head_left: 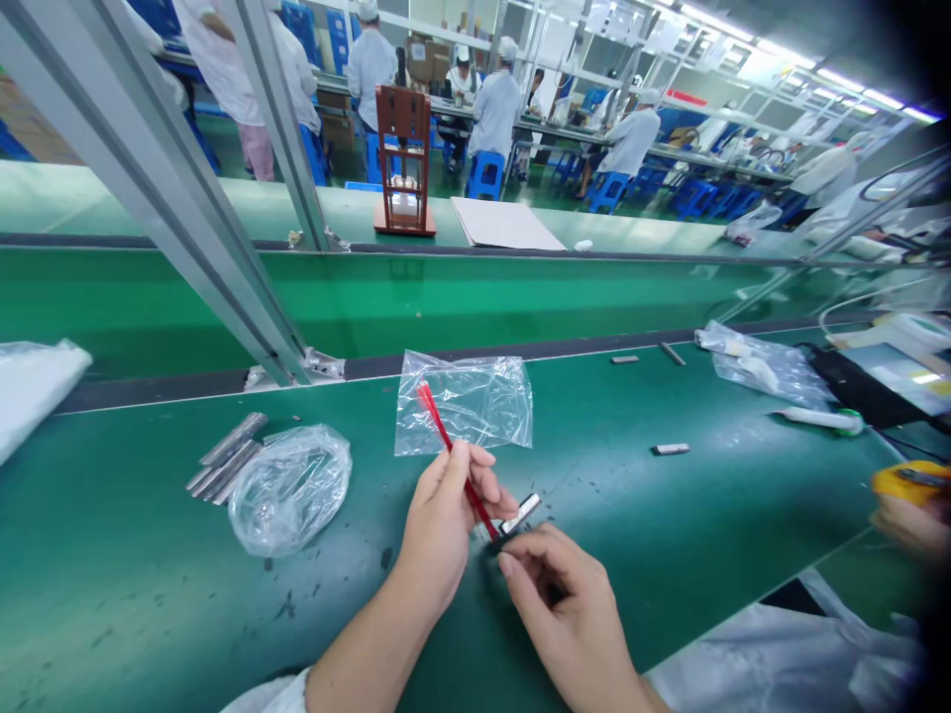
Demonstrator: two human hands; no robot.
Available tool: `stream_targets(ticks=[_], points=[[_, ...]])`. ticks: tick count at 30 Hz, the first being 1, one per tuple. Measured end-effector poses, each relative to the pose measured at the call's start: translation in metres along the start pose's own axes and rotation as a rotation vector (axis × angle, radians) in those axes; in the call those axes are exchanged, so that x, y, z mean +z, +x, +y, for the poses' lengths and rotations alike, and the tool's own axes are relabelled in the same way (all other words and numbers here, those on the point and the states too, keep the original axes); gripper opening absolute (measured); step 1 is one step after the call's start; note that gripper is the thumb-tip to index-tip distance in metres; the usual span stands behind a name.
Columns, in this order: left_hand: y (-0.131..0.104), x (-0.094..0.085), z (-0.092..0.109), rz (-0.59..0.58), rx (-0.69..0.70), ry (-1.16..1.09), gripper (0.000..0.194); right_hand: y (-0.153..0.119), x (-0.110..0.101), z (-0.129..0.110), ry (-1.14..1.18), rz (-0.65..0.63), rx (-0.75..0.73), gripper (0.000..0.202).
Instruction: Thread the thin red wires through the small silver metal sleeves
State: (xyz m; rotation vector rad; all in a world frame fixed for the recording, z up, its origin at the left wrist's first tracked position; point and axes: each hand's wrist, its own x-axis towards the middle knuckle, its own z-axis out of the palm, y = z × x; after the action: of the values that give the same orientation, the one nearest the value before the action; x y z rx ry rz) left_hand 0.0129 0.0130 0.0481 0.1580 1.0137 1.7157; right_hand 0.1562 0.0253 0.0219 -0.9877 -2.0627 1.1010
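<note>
A thin bundle of red wires (434, 408) runs through my left hand (435, 525), pinched between thumb and fingers, its loose ends fanning out at the top. At its lower end is a dark piece, and the closed fingertips of my right hand (569, 599) pinch there; their grip is partly hidden. Just beyond my fingertips shows a small silver-white strip (526, 510); whether it is held or lies on the bench I cannot tell. A flat clear plastic bag (497, 396) lies behind my left hand. To the left, a crumpled clear bag (312, 495) touches several grey metal strips (232, 446).
More small strips (671, 450) lie on the green bench (631, 584). At right, another person's hand (917, 520) holds a yellow tool (913, 480), near a white tube (813, 419). A metal post (170, 218) slants up at left. A brown stand (403, 158) stands behind the bench.
</note>
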Motion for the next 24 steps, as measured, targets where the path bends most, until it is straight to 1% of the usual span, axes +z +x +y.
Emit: stream_targets(ticks=[3, 7, 10, 12, 13, 15, 17, 18, 19, 20, 21, 24], points=[[-0.001, 0.001, 0.0, -0.008, 0.0, 0.004, 0.035, 0.001, 0.001, -0.001, 0.019, 0.003, 0.007, 0.011], [-0.002, 0.002, -0.003, -0.023, 0.005, 0.018, 0.036, 0.003, 0.002, -0.003, -0.001, 0.017, -0.011, 0.02], [0.0, 0.0, -0.002, -0.001, 0.022, 0.017, 0.036, 0.001, -0.004, -0.001, -0.029, 0.012, -0.013, 0.021], [0.005, -0.003, 0.006, 0.03, 0.063, 0.004, 0.034, -0.006, -0.013, 0.006, -0.033, 0.016, -0.018, 0.021], [0.007, -0.006, 0.012, 0.058, 0.107, -0.013, 0.033, -0.011, -0.019, 0.011, -0.017, 0.026, -0.023, 0.021], [0.012, -0.012, 0.027, 0.16, 0.245, -0.074, 0.03, -0.022, -0.03, 0.023, 0.057, 0.076, 0.0, 0.021], [0.015, -0.017, 0.039, 0.303, 0.404, -0.151, 0.028, -0.03, -0.038, 0.033, 0.186, 0.157, 0.11, 0.024], [0.015, -0.018, 0.042, 0.353, 0.448, -0.169, 0.027, -0.033, -0.04, 0.037, 0.259, 0.19, 0.177, 0.025], [0.015, -0.017, 0.043, 0.376, 0.458, -0.169, 0.027, -0.033, -0.04, 0.039, 0.333, 0.213, 0.236, 0.027], [0.013, -0.016, 0.04, 0.372, 0.433, -0.15, 0.028, -0.032, -0.038, 0.039, 0.403, 0.221, 0.279, 0.029], [0.011, -0.014, 0.035, 0.343, 0.382, -0.115, 0.029, -0.028, -0.035, 0.038, 0.469, 0.218, 0.302, 0.031], [0.004, -0.007, 0.01, 0.165, 0.17, 0.053, 0.037, -0.01, -0.018, 0.025, 0.637, 0.185, 0.357, 0.036]])
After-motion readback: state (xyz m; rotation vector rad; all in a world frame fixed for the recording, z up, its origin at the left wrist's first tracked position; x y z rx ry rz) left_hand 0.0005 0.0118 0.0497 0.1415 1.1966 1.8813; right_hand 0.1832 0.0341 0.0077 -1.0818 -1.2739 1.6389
